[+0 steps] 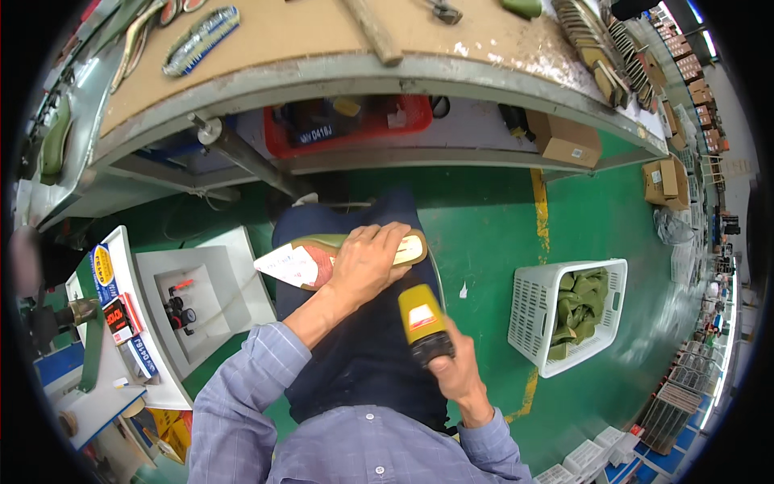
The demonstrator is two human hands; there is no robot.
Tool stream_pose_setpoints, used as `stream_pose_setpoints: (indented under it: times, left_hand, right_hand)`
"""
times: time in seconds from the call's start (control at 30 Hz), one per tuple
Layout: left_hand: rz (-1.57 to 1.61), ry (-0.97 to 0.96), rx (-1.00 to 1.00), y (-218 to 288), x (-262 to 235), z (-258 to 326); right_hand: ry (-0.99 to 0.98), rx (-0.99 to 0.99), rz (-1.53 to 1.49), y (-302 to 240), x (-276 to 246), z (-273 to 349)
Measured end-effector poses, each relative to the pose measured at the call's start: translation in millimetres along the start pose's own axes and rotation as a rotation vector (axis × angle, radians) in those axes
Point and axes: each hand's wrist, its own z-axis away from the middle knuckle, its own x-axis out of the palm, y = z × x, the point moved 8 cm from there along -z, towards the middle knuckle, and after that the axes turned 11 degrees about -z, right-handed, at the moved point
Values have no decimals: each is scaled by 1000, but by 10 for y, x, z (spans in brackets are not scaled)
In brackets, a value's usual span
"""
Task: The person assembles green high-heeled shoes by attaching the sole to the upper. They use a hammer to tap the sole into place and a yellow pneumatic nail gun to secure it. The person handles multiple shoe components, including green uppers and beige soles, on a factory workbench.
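Across my lap lies a green shoe last (pixel 326 240) with its pointed toe to the left. Its upturned bottom carries a red patch and white and pale yellow paper pieces. My left hand (pixel 367 262) is wrapped over its middle, pressing it against my dark trousers (pixel 347 347). Just to the right and nearer me, my right hand (pixel 458 363) grips a yellow and black hand-held power tool (pixel 421 315). The tool's yellow end points toward the last's heel end, with a gap between them. Slight blur hides its exact kind.
Ahead stands a workbench (pixel 484 68) with a hammer (pixel 372 32) and scissors on it. A red bin (pixel 282 145) sits on its lower shelf. On the green floor to the right is a white basket (pixel 524 323) of green lasts. A white cabinet (pixel 149 298) stands left.
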Motion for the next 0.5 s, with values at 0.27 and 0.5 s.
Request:
stream_pose_setpoints:
  times: [0.27,0.5]
  left_hand:
    - [511,282,-406,-316,-1649,-238]
    - [611,683,-184,-410,-3778,-575]
  right_hand:
    - [-192,181,321,414,582,191]
    - [-59,122,210,442,462,105]
